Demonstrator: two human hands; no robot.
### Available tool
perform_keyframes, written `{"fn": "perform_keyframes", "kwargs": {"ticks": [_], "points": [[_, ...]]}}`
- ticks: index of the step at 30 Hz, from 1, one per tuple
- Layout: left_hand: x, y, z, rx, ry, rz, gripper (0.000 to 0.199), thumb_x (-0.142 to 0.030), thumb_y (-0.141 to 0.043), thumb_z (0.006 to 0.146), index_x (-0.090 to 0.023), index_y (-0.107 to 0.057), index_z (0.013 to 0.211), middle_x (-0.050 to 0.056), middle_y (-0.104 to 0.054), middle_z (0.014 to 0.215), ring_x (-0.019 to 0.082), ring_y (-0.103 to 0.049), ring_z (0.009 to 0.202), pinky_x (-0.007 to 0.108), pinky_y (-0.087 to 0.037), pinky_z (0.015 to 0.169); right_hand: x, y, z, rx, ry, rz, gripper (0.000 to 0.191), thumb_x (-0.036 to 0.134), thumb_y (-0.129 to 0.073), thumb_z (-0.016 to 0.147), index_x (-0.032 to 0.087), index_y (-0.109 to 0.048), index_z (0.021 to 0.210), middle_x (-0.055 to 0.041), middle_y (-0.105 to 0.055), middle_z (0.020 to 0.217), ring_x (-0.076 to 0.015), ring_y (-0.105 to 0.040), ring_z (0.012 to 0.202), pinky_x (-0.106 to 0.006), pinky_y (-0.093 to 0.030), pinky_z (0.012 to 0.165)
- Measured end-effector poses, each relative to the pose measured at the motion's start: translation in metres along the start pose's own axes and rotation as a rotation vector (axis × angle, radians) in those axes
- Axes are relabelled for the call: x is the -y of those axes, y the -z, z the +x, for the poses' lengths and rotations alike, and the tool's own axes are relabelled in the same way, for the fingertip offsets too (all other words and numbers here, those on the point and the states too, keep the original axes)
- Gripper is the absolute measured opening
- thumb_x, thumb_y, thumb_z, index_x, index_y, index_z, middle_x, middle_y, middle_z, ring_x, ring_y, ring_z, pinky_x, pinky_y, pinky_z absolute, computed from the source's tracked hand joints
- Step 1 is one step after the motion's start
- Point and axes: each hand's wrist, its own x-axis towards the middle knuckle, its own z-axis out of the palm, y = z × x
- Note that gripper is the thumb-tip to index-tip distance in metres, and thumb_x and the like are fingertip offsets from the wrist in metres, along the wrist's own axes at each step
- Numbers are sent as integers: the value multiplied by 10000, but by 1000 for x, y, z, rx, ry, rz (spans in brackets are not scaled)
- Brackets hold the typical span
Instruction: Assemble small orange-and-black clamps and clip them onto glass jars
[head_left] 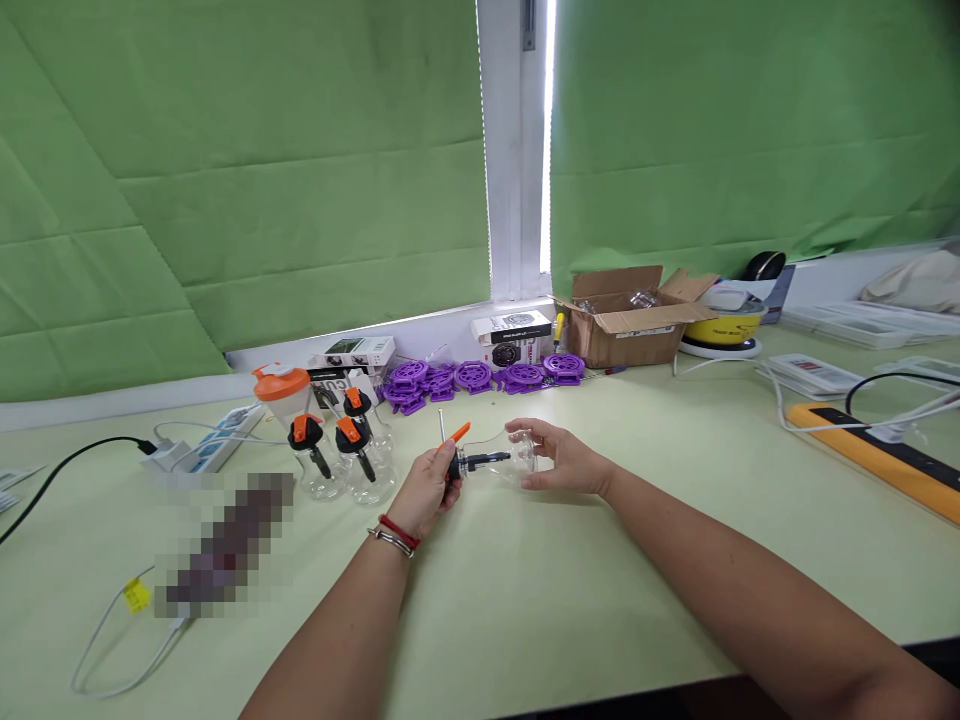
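Bottle (487, 462): clear, held on its side over the near-middle part of the worktop (540, 610), black cap to the left and base to the right. Whether it touches the surface cannot be determined. An orange lever (457, 433) projects from the cap, angled to the far right; a black tube (487, 460) runs inside the bottle from the cap towards the base.

Left hand (429, 490): grip closed round the cap end. A red band and a metal bracelet are worn at the wrist. Right hand (562, 458): grip partly open, curved about the base, fingers on the far side and thumb on the near side.

To the left of the hands, three capped bottles (373, 482) stand upright, close together. A cup (287, 402) with an orange lid stands just beyond them. A white power strip (223, 440) lies farther left. A pixelated item (229, 550) on the near left cannot be identified.

Beyond the hands, purple parts (474, 377) lie in a row. Behind them stands a white box (514, 345), with an open carton (626, 342) to its right. A yellow bowl (726, 328) stands right of the carton. An orange power strip (874, 462) lies at far right.
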Motion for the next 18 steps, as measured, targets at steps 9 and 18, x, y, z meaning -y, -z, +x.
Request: {"fn": "perform_keyframes", "kwargs": {"ticks": [9,18], "points": [[-1,-2,-1,-17,23,18,438,-616,-481,781,-180,-491,736,-44,-464,538,60,-340,390,210,-148,389,2,0,1,7,-125,198,707,307,-783,646,231,-471,1275,-101,-509,1188,-185,-549,989,-350,-486,841],[2,0,-1,36,-22,46,429,-604,-487,785,-175,-493,772,-48,-497,542,52,-361,372,203,-169,395,5,-4,3,-51,-248,259,515,423,-659,755,189,-520,1193,-58,-631,946,-145,-609,724,-252,-449,603]]}}
